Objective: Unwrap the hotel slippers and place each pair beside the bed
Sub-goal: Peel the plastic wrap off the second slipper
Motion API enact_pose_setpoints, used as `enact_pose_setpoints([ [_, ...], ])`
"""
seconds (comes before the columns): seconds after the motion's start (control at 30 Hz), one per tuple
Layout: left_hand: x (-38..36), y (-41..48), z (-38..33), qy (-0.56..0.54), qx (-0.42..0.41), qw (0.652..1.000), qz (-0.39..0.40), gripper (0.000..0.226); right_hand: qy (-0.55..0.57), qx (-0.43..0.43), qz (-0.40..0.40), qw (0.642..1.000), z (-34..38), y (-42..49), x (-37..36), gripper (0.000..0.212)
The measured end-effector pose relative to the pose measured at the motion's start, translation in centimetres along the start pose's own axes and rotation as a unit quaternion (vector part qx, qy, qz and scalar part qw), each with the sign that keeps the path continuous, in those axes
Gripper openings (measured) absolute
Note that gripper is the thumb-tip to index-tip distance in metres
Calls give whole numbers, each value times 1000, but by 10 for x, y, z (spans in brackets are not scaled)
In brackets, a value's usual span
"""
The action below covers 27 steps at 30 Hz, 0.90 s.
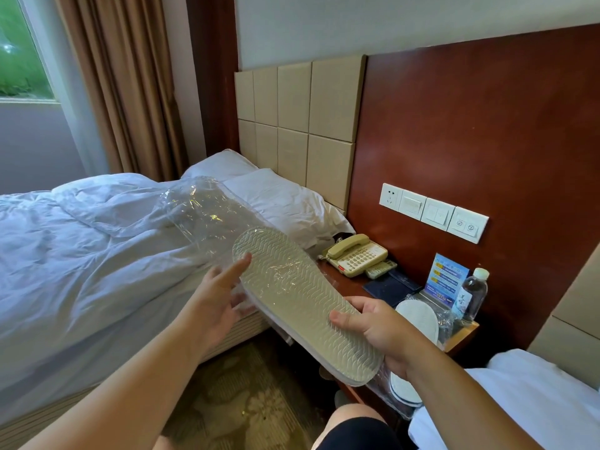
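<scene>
One slipper pair (pixel 302 300) in right hand (pixel 380 332), left hand (pixel 217 293) touching wrapper (pixel 207 216)

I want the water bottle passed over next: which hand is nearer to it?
Right. The right hand, gripping the slipper, is close to the water bottle; the left hand touches the slipper's other side, toward the bed.
</scene>
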State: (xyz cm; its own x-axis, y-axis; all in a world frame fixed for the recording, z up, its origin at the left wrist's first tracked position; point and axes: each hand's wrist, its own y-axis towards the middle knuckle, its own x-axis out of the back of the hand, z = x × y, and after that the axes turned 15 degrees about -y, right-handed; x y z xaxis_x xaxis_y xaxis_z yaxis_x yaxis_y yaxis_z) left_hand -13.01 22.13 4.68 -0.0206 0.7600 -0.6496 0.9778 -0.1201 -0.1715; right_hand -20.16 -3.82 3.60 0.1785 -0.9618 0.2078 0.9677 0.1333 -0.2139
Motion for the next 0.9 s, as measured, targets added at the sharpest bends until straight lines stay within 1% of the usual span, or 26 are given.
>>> enact_pose_setpoints([
  [0.07,-2,-6,10,5,20,1000,4,84,9,0,-2,1000,-1,0,-1,40],
  [0.13,-5,-13,23,0,45,999,22,71,13,-2,3,1000,-2,0,-3,31],
  [0.2,-6,-13,33,-16,58,998,26,63,13,-4,7,1000,-4,0,-5,27],
  [0.27,-8,-11,36,-33,54,998,11,61,16,-8,10,1000,-7,0,-5,27],
  [0.33,-9,-8,36,-26,36,999,6,61,21,-12,12,1000,-11,-1,-4,28],
  [0.4,-9,-4,35,-16,21,1000,7,55,20,-16,13,1000,-15,-2,0,30],
  [0.53,-6,3,32,-16,33,999,-3,43,10,-29,11,999,-23,-2,8,37],
  [0.7,1,12,35,7,45,999,-4,45,-1,-45,14,999,-34,-6,16,21],
  [0.83,8,23,37,1,48,997,-62,56,0,-56,13,998,-47,-11,27,16],
  [0.9,9,27,40,-29,63,995,-71,51,-3,-62,5,998,-54,-12,35,15],
])
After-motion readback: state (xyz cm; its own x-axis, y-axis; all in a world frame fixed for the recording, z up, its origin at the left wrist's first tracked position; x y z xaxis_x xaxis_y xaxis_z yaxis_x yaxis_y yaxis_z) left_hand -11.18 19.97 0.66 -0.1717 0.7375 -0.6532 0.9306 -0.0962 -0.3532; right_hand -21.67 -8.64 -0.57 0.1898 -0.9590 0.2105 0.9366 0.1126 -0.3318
